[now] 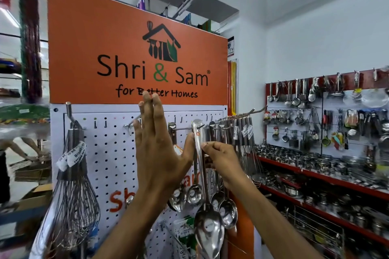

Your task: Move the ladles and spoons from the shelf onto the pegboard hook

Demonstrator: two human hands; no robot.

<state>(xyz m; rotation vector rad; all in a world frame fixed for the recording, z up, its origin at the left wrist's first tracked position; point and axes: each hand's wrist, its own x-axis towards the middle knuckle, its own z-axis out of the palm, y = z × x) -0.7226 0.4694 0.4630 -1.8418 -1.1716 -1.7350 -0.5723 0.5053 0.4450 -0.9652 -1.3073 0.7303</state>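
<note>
A white pegboard stands under an orange sign. A long steel serving spoon hangs with the top of its handle at a pegboard hook. My right hand pinches the spoon's handle just below the hook. My left hand is raised in front of the board, fingers straight and spread, its thumb touching the handle from the left. Several steel ladles and spoons hang from the same hook, behind and beside the held spoon.
Wire whisks hang from a hook at the left of the board and more whisks at its right. Red shelves with steel vessels line the right wall below hanging utensils. Another person bends over a basket at far left.
</note>
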